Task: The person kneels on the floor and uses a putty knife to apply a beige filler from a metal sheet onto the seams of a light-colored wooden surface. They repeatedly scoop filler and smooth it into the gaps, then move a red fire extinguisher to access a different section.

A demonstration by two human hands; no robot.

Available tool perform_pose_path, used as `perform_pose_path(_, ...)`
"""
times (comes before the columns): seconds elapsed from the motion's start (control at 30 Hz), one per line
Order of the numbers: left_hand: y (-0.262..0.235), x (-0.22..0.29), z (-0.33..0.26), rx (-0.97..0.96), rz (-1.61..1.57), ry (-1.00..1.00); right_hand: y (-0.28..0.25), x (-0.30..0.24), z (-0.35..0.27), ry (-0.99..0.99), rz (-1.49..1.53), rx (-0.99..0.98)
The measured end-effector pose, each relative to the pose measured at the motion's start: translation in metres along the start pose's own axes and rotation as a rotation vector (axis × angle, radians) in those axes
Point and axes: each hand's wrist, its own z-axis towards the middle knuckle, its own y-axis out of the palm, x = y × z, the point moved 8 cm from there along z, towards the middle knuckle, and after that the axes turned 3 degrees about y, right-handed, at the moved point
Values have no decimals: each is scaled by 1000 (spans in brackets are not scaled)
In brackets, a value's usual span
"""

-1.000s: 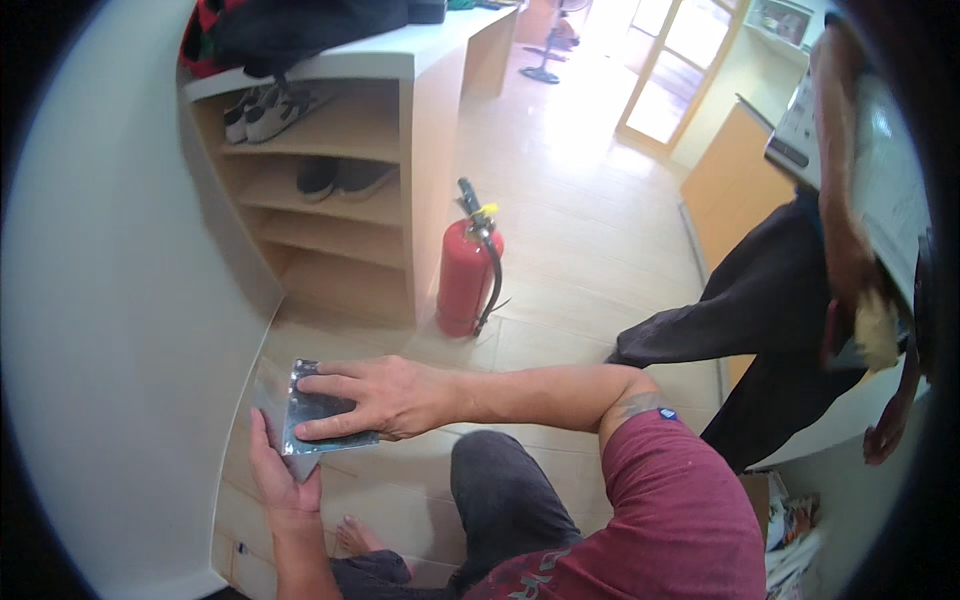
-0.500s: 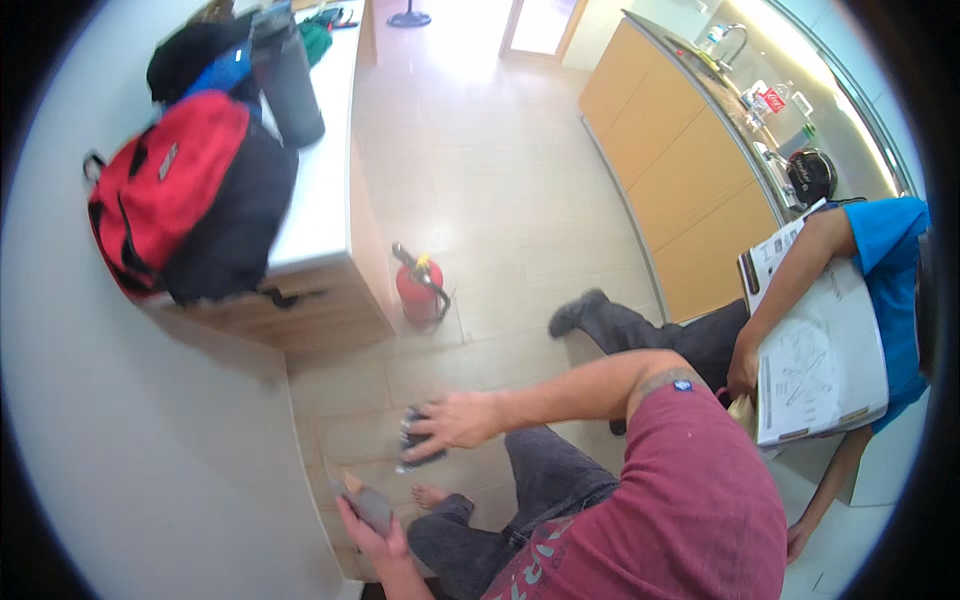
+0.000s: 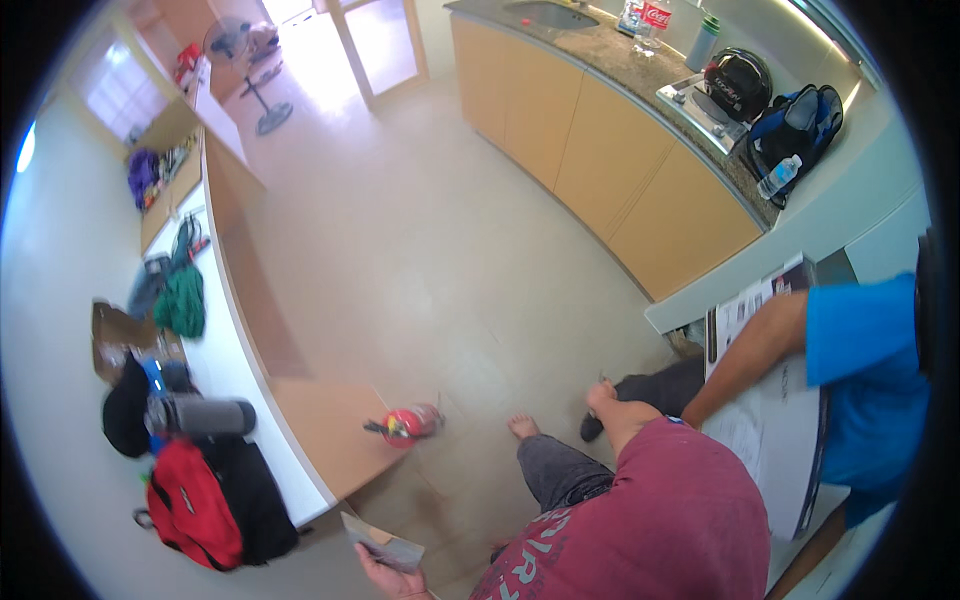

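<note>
Near the lower edge, my left hand (image 3: 390, 578) is closed on a flat grey packet (image 3: 392, 548) with a tan piece at its upper edge; its kind is not plain. The packet is tilted below the corner of the white-topped counter. My right arm stretches forward from the maroon sleeve, and my right hand (image 3: 601, 391) is small and foreshortened beside a co-worker's dark trouser leg (image 3: 655, 388). What its fingers do, or hold, I cannot make out.
A red fire extinguisher (image 3: 408, 425) stands by the counter's end. On the white counter (image 3: 235, 340) lie a red and black backpack (image 3: 215, 505) and a grey flask (image 3: 205, 415). To the right, a co-worker in blue holds a large printed box (image 3: 765, 415) near the kitchen cabinets (image 3: 590, 150).
The view has swung up and right, showing more of the room. My right hand has moved from near the left hand out to the right; the dark item under it no longer shows.
</note>
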Motion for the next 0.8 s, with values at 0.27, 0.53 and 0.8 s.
perform_pose_path(0.27,248,-8,66,-208,58,-60,-72,-174,36,94,845,-326)
perform_pose_path(0.53,394,-17,222,-274,-1,-130,-200,-282,87,168,1561,-407)
perform_pose_path(0.8,632,-37,377,-410,84,-242,-455,-388,123,-209,1716,-43)
